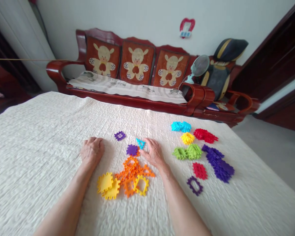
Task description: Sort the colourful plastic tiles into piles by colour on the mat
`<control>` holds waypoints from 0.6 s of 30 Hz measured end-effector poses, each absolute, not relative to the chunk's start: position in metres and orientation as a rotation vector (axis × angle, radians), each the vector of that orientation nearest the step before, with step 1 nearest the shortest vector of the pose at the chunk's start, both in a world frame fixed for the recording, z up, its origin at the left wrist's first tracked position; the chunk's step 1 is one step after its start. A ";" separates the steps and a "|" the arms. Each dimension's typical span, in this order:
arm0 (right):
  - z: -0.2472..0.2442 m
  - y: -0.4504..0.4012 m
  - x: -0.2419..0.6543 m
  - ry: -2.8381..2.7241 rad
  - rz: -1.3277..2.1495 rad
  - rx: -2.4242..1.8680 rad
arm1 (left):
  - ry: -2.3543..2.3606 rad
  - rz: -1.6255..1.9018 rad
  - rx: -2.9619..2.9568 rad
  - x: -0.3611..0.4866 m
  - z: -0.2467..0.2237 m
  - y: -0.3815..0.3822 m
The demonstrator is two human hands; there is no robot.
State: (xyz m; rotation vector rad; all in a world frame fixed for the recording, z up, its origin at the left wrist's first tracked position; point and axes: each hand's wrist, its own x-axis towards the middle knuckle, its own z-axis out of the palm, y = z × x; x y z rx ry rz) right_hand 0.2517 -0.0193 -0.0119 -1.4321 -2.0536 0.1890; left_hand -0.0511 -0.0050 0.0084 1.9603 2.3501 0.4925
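My left hand (92, 151) rests on the white quilted cloth with its fingers curled under, and no piece shows in it. To its right, my right hand (154, 153) has thumb and fingers apart. Its fingertips are beside a light-blue triangle piece (140, 143), and the thumb lies close to a solid purple square piece (132, 150) with an orange piece partly under it. A purple window-frame piece (120, 135) sits farther off, between the hands. Nearer me is a loose heap of orange pieces (130, 168), with yellow square panels (105, 182) and a yellow frame piece (141, 185).
Sorted piles lie on the right: light-blue pieces (181, 126), yellow pieces (187, 138), red pieces (205, 135), green pieces (188, 152) and purple pieces (219, 164). A red panel stack (200, 171) and purple frame (194, 186) are nearby. Behind the table stands a wooden sofa (137, 99).
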 end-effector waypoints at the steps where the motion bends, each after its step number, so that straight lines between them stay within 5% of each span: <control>1: -0.011 -0.020 0.252 -2.071 0.203 -1.430 | 2.352 0.496 1.960 -0.051 0.008 -0.005; 18: -0.016 -0.013 0.254 -1.948 0.299 -1.326 | 2.337 0.484 1.954 -0.052 0.008 -0.007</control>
